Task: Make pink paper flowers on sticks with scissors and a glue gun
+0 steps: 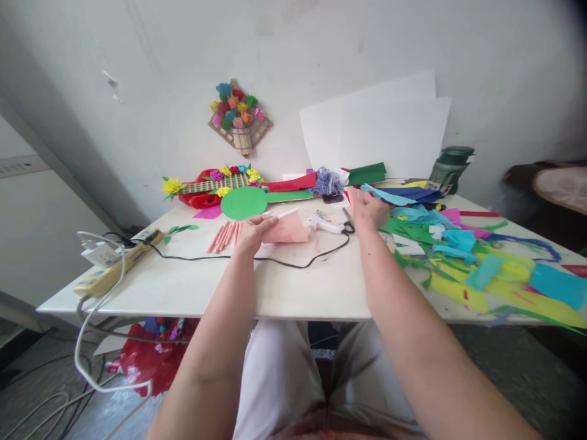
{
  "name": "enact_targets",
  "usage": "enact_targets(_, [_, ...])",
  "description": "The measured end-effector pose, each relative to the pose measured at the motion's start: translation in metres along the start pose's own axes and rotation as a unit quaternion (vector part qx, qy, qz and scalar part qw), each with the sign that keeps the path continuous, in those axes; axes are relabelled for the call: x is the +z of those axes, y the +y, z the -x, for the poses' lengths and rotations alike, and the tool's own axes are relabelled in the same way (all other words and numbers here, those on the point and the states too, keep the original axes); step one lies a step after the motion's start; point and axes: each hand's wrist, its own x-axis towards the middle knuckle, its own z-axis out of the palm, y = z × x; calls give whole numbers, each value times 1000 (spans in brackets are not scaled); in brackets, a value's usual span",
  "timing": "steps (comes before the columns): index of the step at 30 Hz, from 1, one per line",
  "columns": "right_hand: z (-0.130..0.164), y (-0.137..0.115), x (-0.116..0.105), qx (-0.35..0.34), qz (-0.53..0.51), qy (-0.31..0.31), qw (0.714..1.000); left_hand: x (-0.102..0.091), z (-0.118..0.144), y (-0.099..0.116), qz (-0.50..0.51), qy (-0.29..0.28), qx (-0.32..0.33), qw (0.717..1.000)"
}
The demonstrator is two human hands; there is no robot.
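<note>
Left hand [251,235]: grip closed on the near edge of a pink paper sheet [288,230], holding it flat-to-tilted on the white surface [293,287].

Right hand [367,211]: reaching to the right of the sheet, resting at the edge of the scrap heap just beside the scissors [348,219]; whether its fingers are curled or spread cannot be told from this angle, and nothing is plainly held.

Rolled pink paper sticks [224,236]: several, finished, lying side by side just left of the sheet.

Glue gun [326,225]: white, lying between the two hands, its black cord [275,260] running left to a power strip [117,266] at the surface's left edge.

Green paper disc [243,203]: behind the left hand, near a striped panel with paper flowers [220,182].

Coloured paper offcuts [477,263]: blue, green, yellow, magenta, spread thickly over the right half.

White card sheets [380,131] lean on the wall; a flower basket ornament [239,116] hangs there. Dark green bottle [449,168] at the far right.

Progress, as judged: a batch of sticks is rolled; the pink sheet in hand is not yet rolled or glued, so more remains.
</note>
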Motion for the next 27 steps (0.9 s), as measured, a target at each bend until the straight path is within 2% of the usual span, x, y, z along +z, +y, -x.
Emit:
enact_targets(1, [0,2,0,24,35,26,999,0,0,0,-2,-2,0,1000])
enact_targets(3, [2,2,0,35,76,35,996,0,0,0,-7,-4,4,1000])
enact_targets(6, [6,-4,2,13,86,-24,996,-1,0,-1,-12,-3,8,1000])
enact_targets(8, [8,-9,3,16,68,-75,995,-1,0,-1,-7,-5,6,1000])
enact_targets(10, [11,-13,5,3,31,-98,995,-1,1,0,-3,-7,2,1000])
enact_targets(14, [19,-16,9,-107,-61,-64,990,0,1,0,-6,-4,-1,1000])
enact_targets(16, [22,-17,10,-115,-73,-71,988,1,2,0,-8,-3,0,1000])
enact_targets(18, [25,-18,11,-99,-72,-106,987,1,2,0,-9,-3,0,1000])
enact_targets(20, [25,-19,13,-121,-95,-122,981,1,2,-1,-11,-4,1,1000])
enact_targets(23, [25,-21,16,-173,-181,-149,957,1,1,-1,-14,-12,-3,1000])
enact_targets(25, [28,-25,16,-149,-258,-217,930,0,1,-2,-16,-21,-3,1000])
enact_targets(27, [35,-31,15,-87,-340,-307,885,0,1,-2,-23,-28,1,999])
